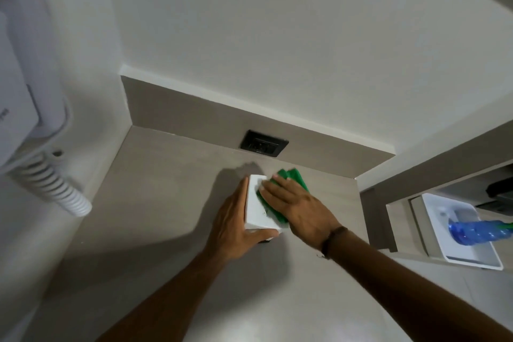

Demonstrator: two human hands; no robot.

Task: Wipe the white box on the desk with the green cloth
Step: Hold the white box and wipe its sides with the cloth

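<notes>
We see a white box [256,209], green cloth [298,176], grey desk [155,189], black socket [263,144], blue bottle [469,232], white tray [472,261] lower right.

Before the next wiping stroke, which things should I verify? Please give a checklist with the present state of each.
1. The left hand grips the white box: ok.
2. The green cloth lies between the right hand and the box top: ok.
3. Right fingers flat on the cloth: ok.
4. The wall socket stands apart from the cloth: ok.
5. Box top clean under the cloth: cannot tell.
</notes>
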